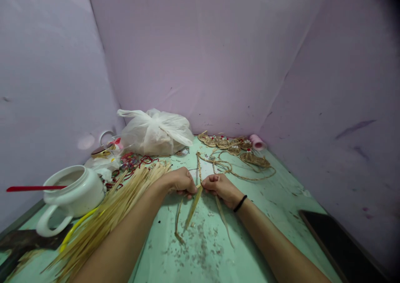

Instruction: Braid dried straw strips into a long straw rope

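A thin straw braid [199, 166] runs down the tabletop to my two hands, which meet at its lower end. My left hand [183, 182] pinches dry straw strips there, fingers closed. Close beside it, my right hand [220, 187], with a black band at the wrist, is closed on the strips from the other side. Between the hands a wide loose strip [193, 208] hangs toward me. Narrower ends trail below each hand, and the pinched spot itself is partly covered by fingertips. A bundle of pale straw strips [115, 212] lies left, partly behind my left forearm.
At left stands a white pot [75, 191] with a red stick [34, 188] across its mouth. A knotted white plastic bag [156, 133] sits at the back. Braided straw pieces [234, 145] and a pink thread spool [256, 142] lie back right. A dark flat object [337, 245] lies front right.
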A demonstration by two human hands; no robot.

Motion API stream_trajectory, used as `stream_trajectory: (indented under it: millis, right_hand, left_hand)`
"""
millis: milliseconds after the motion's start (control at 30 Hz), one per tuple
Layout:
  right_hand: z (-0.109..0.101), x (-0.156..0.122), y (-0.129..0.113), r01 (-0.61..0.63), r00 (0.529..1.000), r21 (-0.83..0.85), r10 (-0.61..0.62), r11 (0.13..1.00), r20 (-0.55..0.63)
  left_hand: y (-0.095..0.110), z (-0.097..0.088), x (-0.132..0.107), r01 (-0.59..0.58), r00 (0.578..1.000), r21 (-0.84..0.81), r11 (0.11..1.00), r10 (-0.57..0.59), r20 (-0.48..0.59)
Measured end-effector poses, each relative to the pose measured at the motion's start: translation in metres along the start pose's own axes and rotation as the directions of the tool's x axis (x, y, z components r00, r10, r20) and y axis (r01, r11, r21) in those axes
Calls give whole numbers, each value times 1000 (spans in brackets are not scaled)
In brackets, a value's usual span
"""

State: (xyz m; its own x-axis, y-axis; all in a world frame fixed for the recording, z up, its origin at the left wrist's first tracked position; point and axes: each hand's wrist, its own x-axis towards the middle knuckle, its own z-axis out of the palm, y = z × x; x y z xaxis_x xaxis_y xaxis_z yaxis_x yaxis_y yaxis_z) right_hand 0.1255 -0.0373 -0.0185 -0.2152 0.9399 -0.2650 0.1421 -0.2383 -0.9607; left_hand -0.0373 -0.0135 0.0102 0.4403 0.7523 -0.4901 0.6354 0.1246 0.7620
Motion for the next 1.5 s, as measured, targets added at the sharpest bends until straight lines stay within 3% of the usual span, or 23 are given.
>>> stream_trajectory:
  millis: [100,167,267,300,367,433,467,533,600,667,700,767,833,933,1033,1200,1333,1433,1500]
  right_hand:
    - [0,2,2,17,1000,14,-17,1000,16]
    - [0,2,2,10,1000,14,-10,1000,12]
    - [1,1,1,-27,1000,23,28,999,-13]
    - [2,1,1,-38,999,35,38,999,-27]
    - [2,1,2,-48,997,66,51,997,-49]
    - [2,1,3,-43,997,89,48,995,-52]
    - [2,1,4,-42,998,93,46,995,-39]
    - [0,0,3,-50,999,84,50,995,1]
    - [-3,0,1,-51,998,56,49,997,39]
    - [-5,-1,-1,-40,997,27,38,999,68]
    - [-5,-1,-1,-29,997,19,28,999,77]
    - [-6,-1,-2,-14,996,19,12,1000,90]
    - [-6,-1,-1,-7,995,26,4,1000,97]
    - [-6,0,1,6,993,20,-9,1000,115]
    - [-8,2,4,35,993,-22,-32,999,110]
    - [-8,9,11,120,992,-231,-107,965,67]
    - [-7,3,3,144,982,-540,-186,829,-25]
    - [-9,-8,-13,58,972,-715,-203,697,-120]
    - [-8,-15,-23,1,977,-753,-160,658,-138]
  left_hand:
    - [11,3,-8,40,995,0,999,-40,-92]
    - [21,8,-14,38,995,40,998,-34,-98]
    - [34,31,-20,38,993,240,970,-11,-116]
    - [37,42,-21,64,981,340,938,3,-194]
    - [40,63,-21,77,915,516,853,145,-376]
    - [42,73,-21,54,883,584,810,234,-407]
    - [43,72,-21,40,887,585,810,241,-394]
    - [42,58,-22,33,921,514,857,175,-350]
    - [41,36,-22,52,952,298,953,43,-304]
    - [38,18,-19,58,919,43,997,-36,-393]
    - [35,13,-16,68,919,-85,994,-95,-381]
    - [28,11,-7,95,957,-304,948,-171,-236]
    - [21,17,3,130,985,-450,884,-168,-47]
    - [12,26,13,182,983,-560,808,-159,90]
    - [10,27,15,208,978,-572,793,-183,100]
    - [16,29,8,165,972,-359,918,-214,-100]
    - [19,33,6,155,960,-190,970,-193,-203]
    - [18,35,7,134,956,-152,979,-168,-239]
    - [18,37,8,139,953,-170,976,-178,-244]
